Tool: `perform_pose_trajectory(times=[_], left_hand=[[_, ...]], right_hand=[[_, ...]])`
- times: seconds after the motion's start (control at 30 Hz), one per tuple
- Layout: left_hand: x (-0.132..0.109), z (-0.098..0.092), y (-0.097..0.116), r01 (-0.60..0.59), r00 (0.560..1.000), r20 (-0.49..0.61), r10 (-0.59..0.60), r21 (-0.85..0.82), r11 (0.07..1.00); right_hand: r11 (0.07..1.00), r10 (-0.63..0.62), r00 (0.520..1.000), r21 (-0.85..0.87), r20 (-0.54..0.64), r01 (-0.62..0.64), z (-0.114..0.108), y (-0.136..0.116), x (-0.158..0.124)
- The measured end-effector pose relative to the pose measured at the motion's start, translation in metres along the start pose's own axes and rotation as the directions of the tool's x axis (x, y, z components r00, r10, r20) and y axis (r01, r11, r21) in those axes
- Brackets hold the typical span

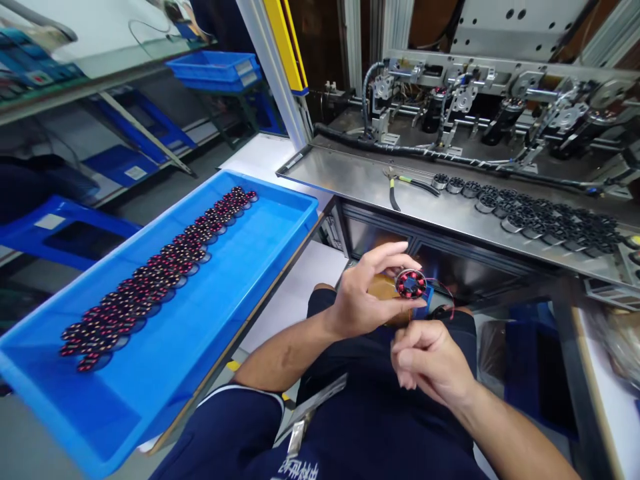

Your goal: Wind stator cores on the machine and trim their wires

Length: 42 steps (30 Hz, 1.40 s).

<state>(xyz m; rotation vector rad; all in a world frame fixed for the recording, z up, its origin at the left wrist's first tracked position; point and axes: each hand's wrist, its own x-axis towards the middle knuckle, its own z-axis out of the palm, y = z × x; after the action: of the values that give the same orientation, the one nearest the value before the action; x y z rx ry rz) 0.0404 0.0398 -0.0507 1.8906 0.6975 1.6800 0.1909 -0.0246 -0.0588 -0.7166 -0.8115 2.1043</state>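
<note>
In front of my lap, my left hand [363, 290] pinches a round motor stator [411, 285] between thumb and fingers. Its coils are red on a black core, and a thin red wire [447, 293] loops off its right side. Just below it is my right hand [425, 357], its fingers curled closed. Whatever lies between those fingertips is hidden or too small to name; a fine wire seems to run up from them towards the stator.
To the left, a long blue tray [215, 320] holds rows of red-and-black stators [160, 280]. On the metal bench ahead lie green-and-black cutters [393, 190] and many black stators [555, 220]. Behind them stands a winding machine [460, 100]. A yellow post [286, 47] rises beyond the tray.
</note>
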Motion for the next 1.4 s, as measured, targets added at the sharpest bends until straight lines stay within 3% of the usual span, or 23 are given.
perform_pose_trajectory(times=[0.13,0.27,0.37,0.5,0.67,0.83,0.97,1.07,1.17,1.27,1.4], left_hand=[[-0.004,-0.004,0.0,0.17,0.985,0.054,-0.162,-0.201,0.965],[-0.007,-0.006,0.006,0.246,0.965,0.175,-0.197,-0.329,0.912],[-0.01,-0.003,0.012,0.285,0.95,0.238,-0.204,-0.385,0.878],[-0.013,0.002,0.015,0.334,0.941,0.218,-0.259,-0.475,0.814],[-0.014,0.002,0.017,0.384,0.922,0.188,-0.339,-0.553,0.739],[-0.013,0.004,0.016,0.497,0.856,0.245,-0.456,-0.631,0.596],[-0.012,0.008,0.018,0.557,0.816,0.243,-0.524,-0.568,0.605],[-0.013,0.009,0.021,0.509,0.856,0.15,-0.495,-0.414,0.755],[-0.013,0.007,0.024,0.244,0.97,0.006,-0.244,-0.057,0.968],[-0.012,0.003,0.026,-0.005,1.0,0.009,0.004,0.182,0.983],[-0.011,0.003,0.029,-0.014,0.999,0.045,0.007,0.155,0.988]], right_hand=[[0.978,0.021,0.994,-0.206,0.106,0.001,-0.025,-0.017,-0.001],[0.903,-0.231,0.972,-0.363,0.04,0.229,-0.032,-0.053,-0.002],[0.858,-0.258,0.966,-0.465,-0.021,0.219,-0.023,-0.067,-0.004],[0.838,-0.218,0.973,-0.525,-0.079,0.145,-0.015,-0.061,-0.007],[0.814,-0.264,0.964,-0.544,-0.037,0.202,-0.019,-0.047,-0.012],[0.739,-0.346,0.935,-0.637,-0.079,0.219,-0.016,-0.037,-0.012],[0.666,-0.444,0.889,-0.705,-0.113,0.244,-0.014,-0.03,-0.007],[0.622,-0.498,0.864,-0.726,-0.078,0.293,-0.016,-0.027,-0.005],[0.537,-0.628,0.778,-0.728,-0.008,0.426,-0.019,-0.027,-0.004],[0.46,-0.726,0.687,-0.716,0.037,0.525,-0.016,-0.029,-0.002],[0.518,-0.697,0.717,-0.692,-0.001,0.503,-0.006,-0.029,0.0]])
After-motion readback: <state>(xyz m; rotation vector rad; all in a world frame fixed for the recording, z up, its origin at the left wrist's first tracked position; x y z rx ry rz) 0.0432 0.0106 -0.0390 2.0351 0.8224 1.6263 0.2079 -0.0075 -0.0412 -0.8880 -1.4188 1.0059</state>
